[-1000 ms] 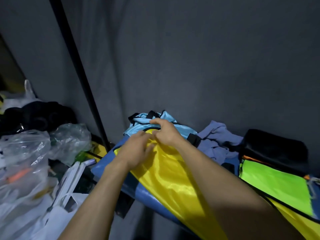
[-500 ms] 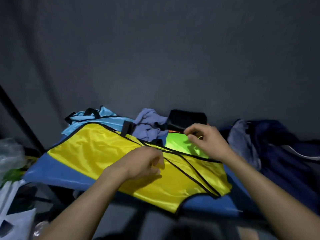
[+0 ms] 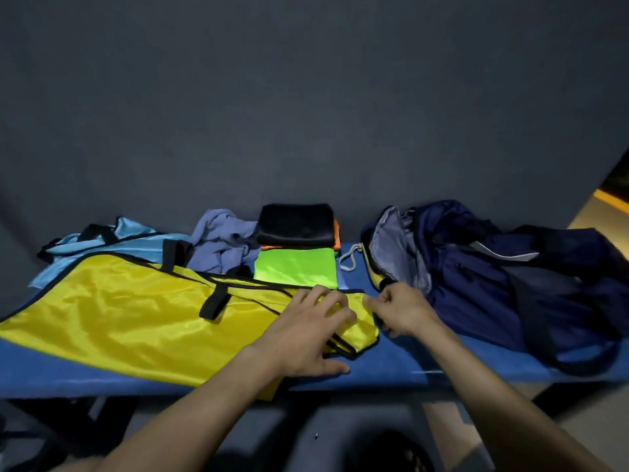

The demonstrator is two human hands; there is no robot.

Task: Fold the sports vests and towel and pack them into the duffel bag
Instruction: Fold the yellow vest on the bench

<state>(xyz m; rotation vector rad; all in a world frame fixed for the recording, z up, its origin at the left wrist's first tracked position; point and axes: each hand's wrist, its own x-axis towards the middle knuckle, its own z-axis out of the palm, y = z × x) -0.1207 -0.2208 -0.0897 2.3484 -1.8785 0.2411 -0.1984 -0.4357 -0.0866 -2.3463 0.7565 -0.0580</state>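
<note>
A yellow sports vest with black trim lies spread across the blue table. My left hand presses flat on its right end, fingers spread. My right hand has curled fingers and pinches the vest's right edge. A folded green vest lies just behind, with a folded black item on an orange one further back. A crumpled purple towel and a light blue vest sit at the back left. The navy duffel bag lies open at the right.
A dark grey curtain hangs right behind the table. A white cord loop lies between the green vest and the bag. The table's front edge runs just under my wrists, with dark floor below.
The view has swung right, so the duffel bag shows fully. Both hands moved to the yellow vest's right end; the left hand flattened on it and the right hand came down to its edge.
</note>
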